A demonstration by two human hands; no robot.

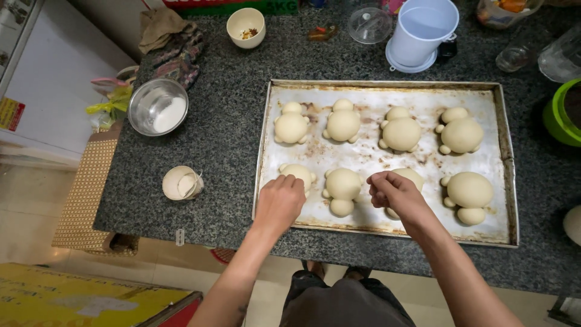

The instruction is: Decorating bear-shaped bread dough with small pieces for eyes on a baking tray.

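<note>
A worn metal baking tray [387,91] lies on a dark granite counter and carries several turtle-shaped pieces of pale dough in two rows. My left hand [280,200] rests, fingers curled, on the near-left dough turtle [299,172] and hides most of it. My right hand [394,192] is curled with fingertips pinched together over the third near-row turtle [411,177], just right of the second near-row turtle [342,189]. Whether the pinched fingers hold a bit of dough is hidden. The near-right turtle [469,195] lies untouched.
A steel bowl of white flour [158,106] and a small white cup [181,183] sit left of the tray. Behind it are a cream bowl [246,26], a clear lid [370,25], a white container [420,31], glassware [514,58] and a green bowl [563,112]. The counter edge runs near me.
</note>
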